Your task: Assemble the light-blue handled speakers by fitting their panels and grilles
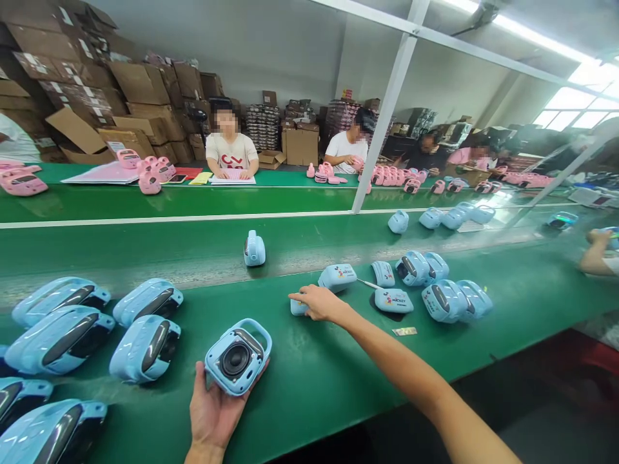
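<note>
My left hand (217, 406) holds a light blue portable speaker (235, 357) from below, its round black cone facing me and its carry handle at the upper right. Out over the green bench, my right hand (320, 303) has its fingers closed over a small light blue cover (298, 307), mostly hidden by the hand. Just beyond that hand lies a blue printed cover (337, 277). Another printed cover (394, 300) rests on a dark piece to its right, with a smaller printed cover (383, 274) behind.
Rows of blue speakers (60, 338) stand at the left, with several more (445, 299) at the right. One blue speaker (254, 249) sits on the conveyor belt (193, 251). A white post (387, 109) rises beyond it. Co-workers (232, 151) sit opposite among pink units.
</note>
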The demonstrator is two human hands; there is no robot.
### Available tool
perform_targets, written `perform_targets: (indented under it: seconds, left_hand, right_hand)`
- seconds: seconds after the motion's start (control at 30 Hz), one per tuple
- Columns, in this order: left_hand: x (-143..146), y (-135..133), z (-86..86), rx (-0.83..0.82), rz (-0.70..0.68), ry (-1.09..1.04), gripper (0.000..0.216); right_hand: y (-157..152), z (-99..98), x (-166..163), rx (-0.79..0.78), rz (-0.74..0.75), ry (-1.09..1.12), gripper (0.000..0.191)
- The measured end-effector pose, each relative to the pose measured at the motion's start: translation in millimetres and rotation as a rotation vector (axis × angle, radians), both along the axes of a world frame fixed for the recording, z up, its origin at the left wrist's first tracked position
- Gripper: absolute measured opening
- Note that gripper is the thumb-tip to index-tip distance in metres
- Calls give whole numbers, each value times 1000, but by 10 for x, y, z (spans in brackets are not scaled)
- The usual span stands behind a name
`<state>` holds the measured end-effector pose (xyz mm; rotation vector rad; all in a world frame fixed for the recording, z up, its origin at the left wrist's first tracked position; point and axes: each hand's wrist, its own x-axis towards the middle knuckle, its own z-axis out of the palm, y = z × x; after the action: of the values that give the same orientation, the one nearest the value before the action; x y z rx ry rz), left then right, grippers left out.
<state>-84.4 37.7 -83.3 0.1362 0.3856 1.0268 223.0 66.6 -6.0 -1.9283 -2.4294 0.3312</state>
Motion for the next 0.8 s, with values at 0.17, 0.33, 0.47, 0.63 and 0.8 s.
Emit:
perform_targets:
  seconds: [0.17, 0.33, 0.47, 0.63, 0.8]
  left_hand:
    - [-15, 18, -37, 144, -69, -100, 49]
    - [-50, -20, -34, 158, -88, -20, 48]
    - [-60, -76, -41, 53, -38, 88, 43]
    - [-15, -211, 16, -124, -47, 66, 54]
    - [60, -306, 46, -49, -104, -17, 84]
  right_hand:
    - [-29, 45, -88, 11, 62, -90, 71]
    - [-97, 12, -260, 5, 80, -203, 60]
    - [-90, -82, -364, -2, 119, -216, 60]
    - [-118, -299, -392, 26, 157, -203, 67]
    - [-3, -674, -72, 186, 40, 130, 63]
